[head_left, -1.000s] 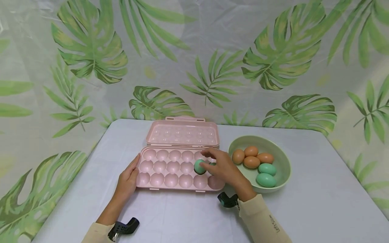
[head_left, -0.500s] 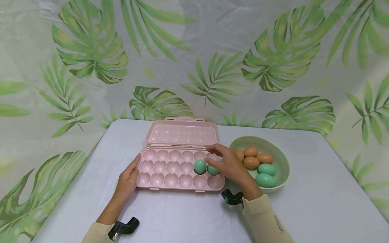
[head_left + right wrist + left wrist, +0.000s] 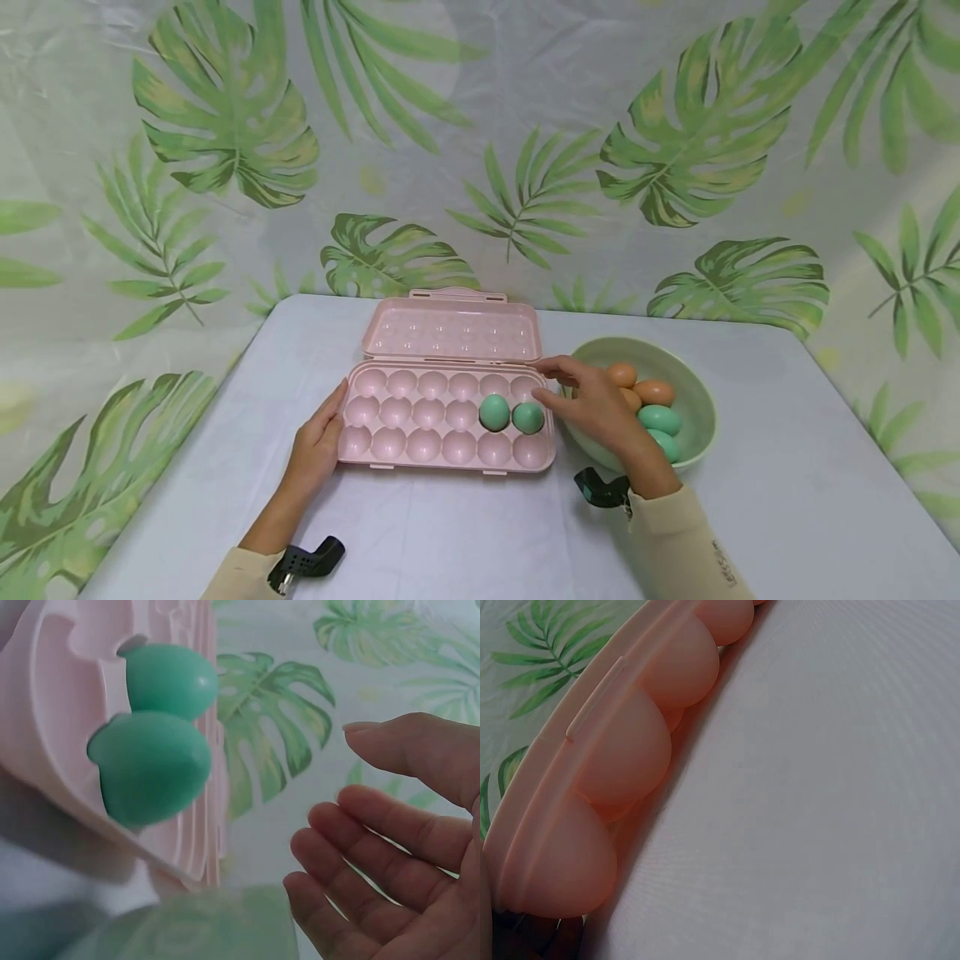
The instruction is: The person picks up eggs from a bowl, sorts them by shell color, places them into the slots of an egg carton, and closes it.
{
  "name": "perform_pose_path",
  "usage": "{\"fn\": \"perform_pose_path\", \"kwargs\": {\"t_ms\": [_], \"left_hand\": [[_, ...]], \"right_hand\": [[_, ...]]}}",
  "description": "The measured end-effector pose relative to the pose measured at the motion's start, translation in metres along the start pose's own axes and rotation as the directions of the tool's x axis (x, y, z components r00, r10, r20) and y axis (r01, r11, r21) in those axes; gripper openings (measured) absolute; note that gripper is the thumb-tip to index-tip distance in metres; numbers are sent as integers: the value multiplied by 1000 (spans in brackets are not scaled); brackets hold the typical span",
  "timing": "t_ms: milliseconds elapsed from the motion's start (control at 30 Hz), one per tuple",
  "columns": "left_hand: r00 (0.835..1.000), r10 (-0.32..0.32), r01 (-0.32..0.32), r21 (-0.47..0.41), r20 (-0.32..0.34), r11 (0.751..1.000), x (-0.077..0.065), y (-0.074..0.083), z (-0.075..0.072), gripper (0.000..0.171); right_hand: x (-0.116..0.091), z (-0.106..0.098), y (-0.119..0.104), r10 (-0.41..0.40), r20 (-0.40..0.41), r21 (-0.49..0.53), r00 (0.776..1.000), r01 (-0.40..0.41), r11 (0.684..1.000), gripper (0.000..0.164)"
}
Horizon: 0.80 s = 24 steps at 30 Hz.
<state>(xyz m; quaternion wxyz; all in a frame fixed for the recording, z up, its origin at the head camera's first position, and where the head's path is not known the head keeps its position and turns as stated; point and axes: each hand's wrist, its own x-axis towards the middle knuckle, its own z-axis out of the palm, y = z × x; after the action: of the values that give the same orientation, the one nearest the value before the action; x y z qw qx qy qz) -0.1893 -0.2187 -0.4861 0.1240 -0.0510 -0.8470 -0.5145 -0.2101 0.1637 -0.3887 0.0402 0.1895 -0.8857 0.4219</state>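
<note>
A pink egg carton [image 3: 423, 471] lies with its lid [image 3: 452, 328] folded back. Two green eggs sit side by side at the right of its middle row, one green egg [image 3: 494, 412] left of the other green egg [image 3: 528, 418]. My left hand [image 3: 318, 440] grips the carton's left end; in the left wrist view, fingers show beneath the rim. Over the left side of a light green bowl [image 3: 701, 417] hovers my right hand [image 3: 600, 406], holding nothing, its fingers and thumb spread apart in the right wrist view. Partly behind it, the bowl holds brown eggs [image 3: 655, 392] and green eggs [image 3: 660, 419].
The white-covered table [image 3: 480, 542] carries the carton and, just right of it, the bowl. A leaf-printed cloth [image 3: 517, 200] hangs behind the table's back edge. Each wrist wears a black camera mount, such as the left mount [image 3: 311, 560].
My right hand has let go of the left green egg, leaving it in its hollow, and moved right toward the bowl. The left hand stays at the carton's end.
</note>
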Motion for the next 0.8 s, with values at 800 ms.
{"fn": "perform_pose_path", "kwargs": {"t_ms": [800], "left_hand": [[1000,-3,3,6,2,1000,0,2,0,46]], "right_hand": [[-28,-33,21,-9,-57,16,998,10,1000,34]]}}
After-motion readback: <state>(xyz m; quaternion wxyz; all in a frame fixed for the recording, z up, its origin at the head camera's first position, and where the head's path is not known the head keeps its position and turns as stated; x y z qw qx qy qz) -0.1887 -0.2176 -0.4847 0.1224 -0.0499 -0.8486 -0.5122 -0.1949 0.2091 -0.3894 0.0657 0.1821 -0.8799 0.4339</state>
